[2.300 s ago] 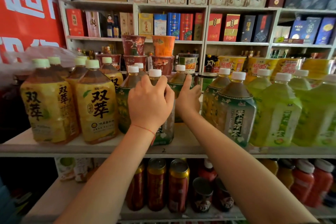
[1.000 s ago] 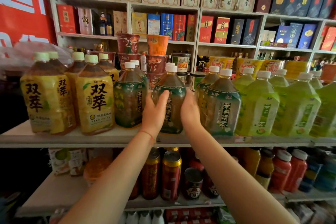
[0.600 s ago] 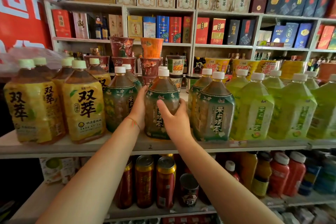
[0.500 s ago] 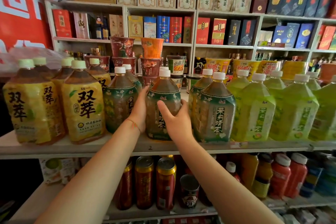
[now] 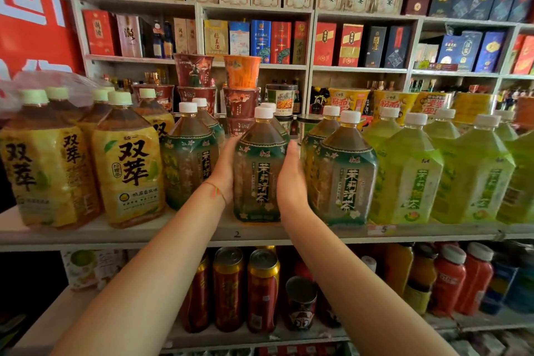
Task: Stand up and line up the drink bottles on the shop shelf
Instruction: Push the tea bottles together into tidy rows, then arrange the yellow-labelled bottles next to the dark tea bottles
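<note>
A dark-green-labelled tea bottle (image 5: pixel 258 170) with a white cap stands upright at the front of the shelf (image 5: pixel 173 235). My left hand (image 5: pixel 225 173) presses its left side and my right hand (image 5: pixel 290 179) its right side, so both hold it. The label faces me. Matching green tea bottles stand to either side: one at the left (image 5: pixel 187 165), one at the right (image 5: pixel 344 173), with more behind them. Yellow-labelled bottles (image 5: pixel 127 159) fill the left end and light-green bottles (image 5: pixel 407 170) the right end.
Stacked instant-noodle cups (image 5: pixel 196 72) stand behind the bottles. Below, a lower shelf holds red cans (image 5: pixel 261 289) and red-capped bottles (image 5: pixel 448 280). Boxed goods (image 5: pixel 260 40) line the far wall shelves. A red banner (image 5: pixel 31 9) hangs at the left.
The held bottle has been turned so its label now faces me. My right hand moved from its front to its right side. Earlier both hands reached among the bottle necks further back.
</note>
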The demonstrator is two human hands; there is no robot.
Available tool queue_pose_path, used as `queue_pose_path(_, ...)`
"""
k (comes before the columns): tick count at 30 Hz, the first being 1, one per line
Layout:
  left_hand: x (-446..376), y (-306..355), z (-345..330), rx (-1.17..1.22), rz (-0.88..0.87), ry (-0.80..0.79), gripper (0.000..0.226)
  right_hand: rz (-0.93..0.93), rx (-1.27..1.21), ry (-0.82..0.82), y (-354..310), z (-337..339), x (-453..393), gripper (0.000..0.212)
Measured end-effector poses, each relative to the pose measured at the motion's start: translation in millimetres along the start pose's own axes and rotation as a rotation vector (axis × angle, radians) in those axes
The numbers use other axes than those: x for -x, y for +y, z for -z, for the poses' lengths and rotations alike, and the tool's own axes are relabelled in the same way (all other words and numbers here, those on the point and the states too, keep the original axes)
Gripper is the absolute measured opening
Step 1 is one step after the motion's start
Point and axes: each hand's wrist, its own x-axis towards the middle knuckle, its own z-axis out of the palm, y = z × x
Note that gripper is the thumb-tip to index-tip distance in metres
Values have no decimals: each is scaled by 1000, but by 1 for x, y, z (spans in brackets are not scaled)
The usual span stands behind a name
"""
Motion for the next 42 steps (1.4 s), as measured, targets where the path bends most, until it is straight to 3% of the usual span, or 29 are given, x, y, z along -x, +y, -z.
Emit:
queue_pose_path(6,10,-4,-2,23,9,33,67,-70,-19,-34,-5,9,7,67)
queue_pose_path(11,22,-8,-7,11,2,10,61,-134,-55,-54,-9,17,14,75)
queue_pose_path(19,35,-21,-14,62,-36,50,60,-99,-74,-95,-6,25,22,72)
queue_pose_path(33,35,-23,-24,35,-83,248,56,-120,-118,-149,-4,28,15,75)
queue_pose_path(36,36,-24,-26,-34,-94,397,51,57,-113,-145,4,29,13,62)
queue_pose_path(39,39,-29,-17,-223,-202,521,43,498,34,-154,8,29,17,51)
queue_pose_path(42,60,-25,-1,-534,-475,561,28,886,228,-57,15,18,22,62)
